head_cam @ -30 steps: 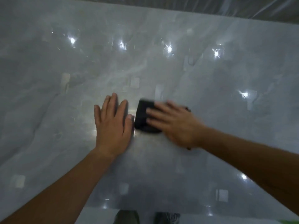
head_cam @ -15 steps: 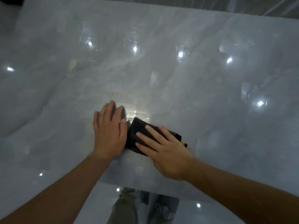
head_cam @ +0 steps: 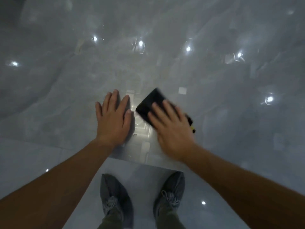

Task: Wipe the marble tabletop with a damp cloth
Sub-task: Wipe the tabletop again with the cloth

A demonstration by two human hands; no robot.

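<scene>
The glossy grey marble tabletop (head_cam: pixel 165 66) fills most of the head view and mirrors ceiling lights. A folded black cloth (head_cam: pixel 148 104) with a small yellow tag at its right end lies on it near the front edge. My right hand (head_cam: pixel 171 128) presses flat on the cloth with straight fingers and hides its near half. My left hand (head_cam: pixel 112 119) rests flat on the bare marble just left of the cloth, not touching it.
The table's front edge (head_cam: pixel 148 162) runs just below my wrists. Beneath it lies shiny tiled floor (head_cam: pixel 143 179) with my two grey shoes (head_cam: pixel 115 199). Bare marble stretches away to the left, right and far side.
My right hand has slid the cloth to the right and away from my left hand, opening a gap between them. The camera has tilted down, so the front edge and my shoes now show.
</scene>
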